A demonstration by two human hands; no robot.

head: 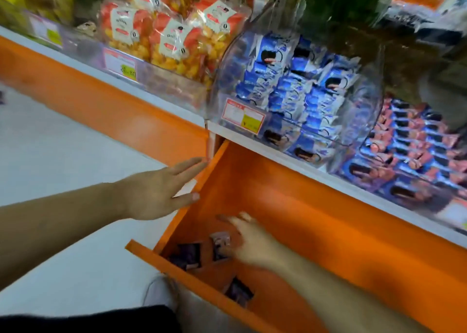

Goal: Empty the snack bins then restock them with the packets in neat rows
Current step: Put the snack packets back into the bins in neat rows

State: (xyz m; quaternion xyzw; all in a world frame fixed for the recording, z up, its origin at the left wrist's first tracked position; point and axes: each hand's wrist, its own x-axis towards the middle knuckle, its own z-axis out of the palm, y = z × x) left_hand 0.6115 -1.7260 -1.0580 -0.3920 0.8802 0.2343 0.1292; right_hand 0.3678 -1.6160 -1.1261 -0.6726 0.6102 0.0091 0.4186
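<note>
While the orange drawer (pixel 290 206) stands pulled out under the shelf, the left hand (pixel 156 193) hovers at its near-left corner, fingers straight and spread, holding nothing. The right hand (pixel 250 244) reaches down inside the drawer; it is blurred, its fingers look loosely spread over a small dark packet (pixel 220 246), and I cannot tell whether they touch it. Two more dark packets lie on the drawer floor: one (pixel 188 255) just left of that packet, one (pixel 238 292) against the front wall. Above the drawer, a clear bin (pixel 298 84) is full of blue packets. The likely slip, I judge, is a hasty sweep: the flat packets could slide along the smooth floor into the drawer's corners or be pinched badly and dropped. Leaning on the open drawer's edge could also push it shut on the reaching hand.
</note>
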